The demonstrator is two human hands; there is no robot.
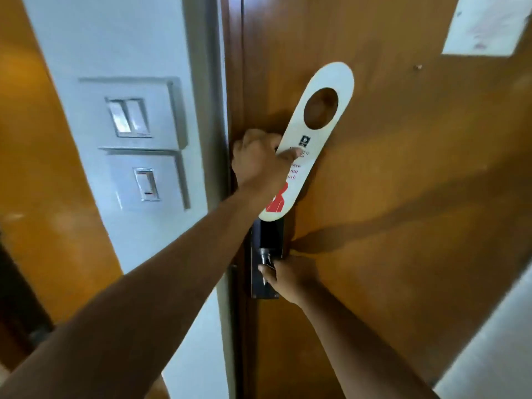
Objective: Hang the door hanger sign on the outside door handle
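Note:
A white door hanger sign (322, 82) with a round hole near its top and red print lower down is held tilted against the brown wooden door (403, 168). My left hand (259, 159) is shut on the sign's middle, thumb on its face. Below it, my right hand (288, 279) grips the metal door handle (266, 259) on a dark lock plate (269, 234). The rest of the handle is hidden under my fingers.
A white wall (115, 38) to the left carries two switch panels (129, 116) (146, 184). The grey door frame (207, 82) runs between wall and door. A white paper notice (486, 24) is stuck at the door's upper right.

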